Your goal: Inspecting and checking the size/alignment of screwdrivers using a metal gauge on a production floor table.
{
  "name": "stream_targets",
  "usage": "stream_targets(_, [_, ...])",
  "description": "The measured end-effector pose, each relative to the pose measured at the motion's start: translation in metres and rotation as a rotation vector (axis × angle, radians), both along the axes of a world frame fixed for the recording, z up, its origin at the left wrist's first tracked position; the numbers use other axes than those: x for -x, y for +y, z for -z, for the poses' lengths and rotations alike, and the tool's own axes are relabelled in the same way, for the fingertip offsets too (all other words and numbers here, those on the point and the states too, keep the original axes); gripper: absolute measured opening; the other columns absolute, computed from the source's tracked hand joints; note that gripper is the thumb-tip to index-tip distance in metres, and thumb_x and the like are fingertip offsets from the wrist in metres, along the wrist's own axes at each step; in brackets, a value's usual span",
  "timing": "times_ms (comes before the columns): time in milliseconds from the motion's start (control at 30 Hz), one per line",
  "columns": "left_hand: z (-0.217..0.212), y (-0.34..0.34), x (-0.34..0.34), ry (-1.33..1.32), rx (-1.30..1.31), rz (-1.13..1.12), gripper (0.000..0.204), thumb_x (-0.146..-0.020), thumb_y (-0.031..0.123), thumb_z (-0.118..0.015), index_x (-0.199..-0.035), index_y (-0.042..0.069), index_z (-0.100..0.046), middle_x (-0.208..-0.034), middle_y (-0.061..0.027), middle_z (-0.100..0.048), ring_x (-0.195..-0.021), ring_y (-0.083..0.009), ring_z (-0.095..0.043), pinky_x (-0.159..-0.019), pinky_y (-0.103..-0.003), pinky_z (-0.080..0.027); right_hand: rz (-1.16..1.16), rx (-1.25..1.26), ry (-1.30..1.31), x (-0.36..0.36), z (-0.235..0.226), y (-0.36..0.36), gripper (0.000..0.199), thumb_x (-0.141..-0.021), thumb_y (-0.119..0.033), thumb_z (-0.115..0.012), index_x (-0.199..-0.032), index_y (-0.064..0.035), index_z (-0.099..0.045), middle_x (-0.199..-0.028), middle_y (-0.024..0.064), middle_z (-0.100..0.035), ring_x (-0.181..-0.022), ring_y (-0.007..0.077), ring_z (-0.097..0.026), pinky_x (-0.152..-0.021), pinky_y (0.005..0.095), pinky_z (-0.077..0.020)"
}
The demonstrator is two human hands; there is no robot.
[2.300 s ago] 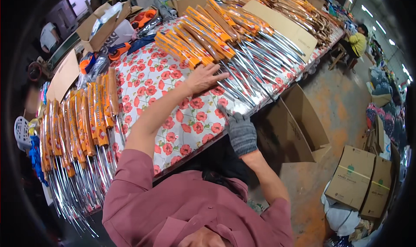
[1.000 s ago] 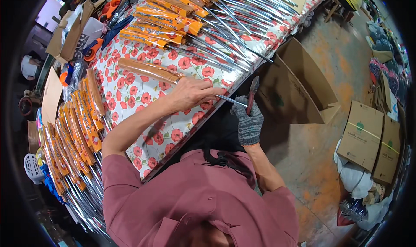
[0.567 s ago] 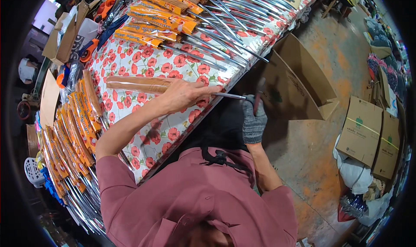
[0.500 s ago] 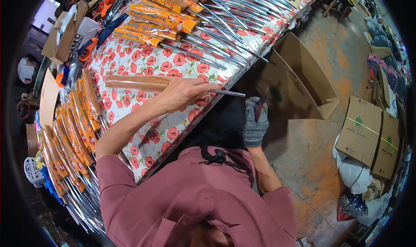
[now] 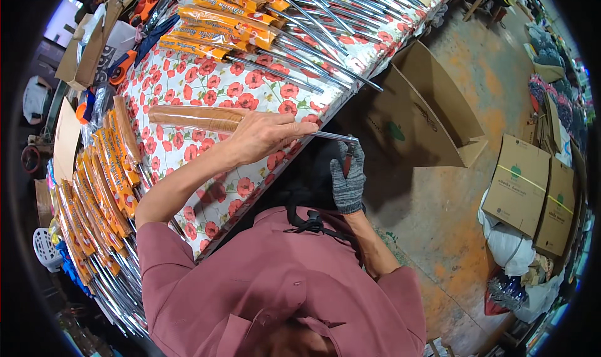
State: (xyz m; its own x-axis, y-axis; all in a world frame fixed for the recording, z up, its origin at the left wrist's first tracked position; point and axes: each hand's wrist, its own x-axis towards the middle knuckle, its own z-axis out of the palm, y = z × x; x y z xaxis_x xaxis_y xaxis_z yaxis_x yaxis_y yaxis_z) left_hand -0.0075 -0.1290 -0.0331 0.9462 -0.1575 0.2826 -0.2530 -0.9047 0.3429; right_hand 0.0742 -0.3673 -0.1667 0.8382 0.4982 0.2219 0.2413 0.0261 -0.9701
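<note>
My bare left hand is closed around a duster, long and brown-headed in a clear plastic sleeve, with a thin metal rod for a handle. Its head lies over the flowered tablecloth, and the rod pokes past the table edge to the right. Under the rod's tip is my right hand, in a grey knitted glove, gripping a small red-handled tool. The tool's working end is hidden near the rod tip, and I cannot tell whether they touch.
Dusters in orange printed sleeves lie piled on the far table. More orange-sleeved dusters stand bunched at my left. An open cardboard box sits on the floor right of the table; folded cartons lie farther right.
My right hand has moved left and slightly up with the red-handled tool, closing in on the rod's tip. The left hand keeps its hold on the duster, almost unmoved.
</note>
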Motion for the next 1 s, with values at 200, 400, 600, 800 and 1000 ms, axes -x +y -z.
stream_targets(200, [0.005, -0.002, 0.002, -0.041, -0.039, -0.007, 0.048, -0.093, 0.015, -0.066, -0.139, 0.028, -0.062, -0.078, -0.0042, -0.054, -0.067, -0.0266, -0.062, -0.055, -0.041, -0.048, 0.006, 0.036, -0.019, 0.000, -0.005, 0.006, 0.067, -0.092, -0.004, -0.070, -0.151, 0.0000, -0.040, -0.150, 0.0183, -0.051, -0.137, 0.0304, -0.053, -0.114, 0.0369, -0.0418])
stream_targets(400, [0.011, -0.001, 0.001, -0.090, -0.092, 0.003, 0.055, -0.086, 0.008, -0.071, -0.138, 0.025, -0.062, -0.077, -0.0024, -0.057, -0.065, -0.0253, -0.062, -0.054, -0.039, -0.048, 0.044, 0.075, -0.078, 0.005, -0.004, 0.014, 0.065, -0.091, -0.004, -0.071, -0.149, 0.0008, -0.043, -0.145, 0.0183, -0.054, -0.133, 0.0314, -0.055, -0.112, 0.0380, -0.0434])
stream_targets(600, [0.014, -0.001, 0.002, -0.139, -0.112, 0.013, 0.059, -0.083, 0.008, -0.072, -0.139, 0.026, -0.062, -0.077, -0.0015, -0.057, -0.065, -0.0229, -0.062, -0.051, -0.038, -0.047, 0.103, 0.099, -0.104, 0.008, 0.001, 0.015, 0.061, -0.090, -0.007, -0.073, -0.144, 0.0027, -0.047, -0.141, 0.0198, -0.055, -0.128, 0.0338, -0.057, -0.108, 0.0404, -0.0454])
stream_targets(800, [0.011, -0.001, 0.003, -0.159, -0.087, 0.035, 0.062, -0.082, 0.007, -0.072, -0.140, 0.026, -0.061, -0.075, -0.0001, -0.056, -0.064, -0.0203, -0.062, -0.049, -0.037, -0.046, 0.085, 0.087, -0.194, 0.006, 0.011, 0.014, 0.055, -0.090, -0.012, -0.073, -0.138, 0.0034, -0.052, -0.129, 0.0215, -0.061, -0.115, 0.0388, -0.063, -0.100, 0.0416, -0.0497])
stream_targets(1000, [0.009, -0.003, 0.007, -0.172, -0.119, 0.074, 0.064, -0.082, 0.004, -0.071, -0.141, 0.026, -0.061, -0.074, 0.0004, -0.053, -0.063, -0.0191, -0.061, -0.049, -0.036, -0.046, 0.129, 0.157, -0.318, 0.008, 0.020, 0.007, 0.046, -0.091, -0.016, -0.073, -0.129, 0.0025, -0.057, -0.110, 0.0205, -0.067, -0.095, 0.0399, -0.068, -0.085, 0.0427, -0.0547])
